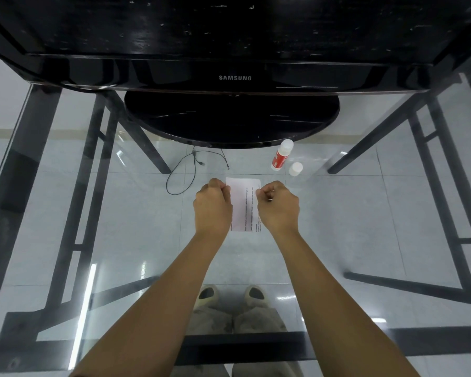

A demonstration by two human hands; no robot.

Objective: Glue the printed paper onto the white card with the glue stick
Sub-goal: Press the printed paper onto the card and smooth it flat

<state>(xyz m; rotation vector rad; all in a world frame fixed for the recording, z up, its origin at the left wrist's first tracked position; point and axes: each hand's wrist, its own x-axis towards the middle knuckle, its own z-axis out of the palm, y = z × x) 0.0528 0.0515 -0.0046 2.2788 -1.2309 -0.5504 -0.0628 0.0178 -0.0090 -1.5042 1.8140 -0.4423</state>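
A printed paper with lines of small text lies over a white card on the glass table; I cannot tell the card apart from the paper. My left hand pinches the sheet's left edge near its far corner. My right hand pinches the right edge. Both hands cover the sides of the sheet. The glue stick, white with a red label, stands uncapped at the far right of the paper. Its white cap stands just beside it.
A black Samsung monitor with a round base stands behind the paper. A thin black cable loops to the paper's far left. The glass tabletop shows black frame legs, floor tiles and my feet below.
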